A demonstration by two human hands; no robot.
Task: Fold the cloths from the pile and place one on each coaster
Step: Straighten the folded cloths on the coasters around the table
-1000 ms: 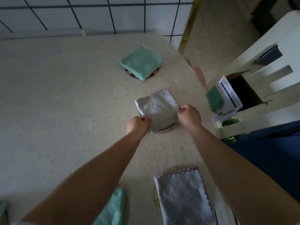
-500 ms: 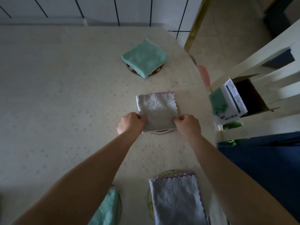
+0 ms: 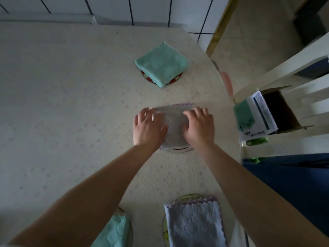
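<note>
Head view: grey cloth on coaster

L hand & R hand flat, palms down, fingers spread.

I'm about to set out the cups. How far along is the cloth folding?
Nearly done, it seems. Folded cloths already lie on coasters: the far green cloth, the near lilac cloth, the near green cloth. The left hand and right hand press the white cloth flat onto its coaster. No pile shows.
</note>
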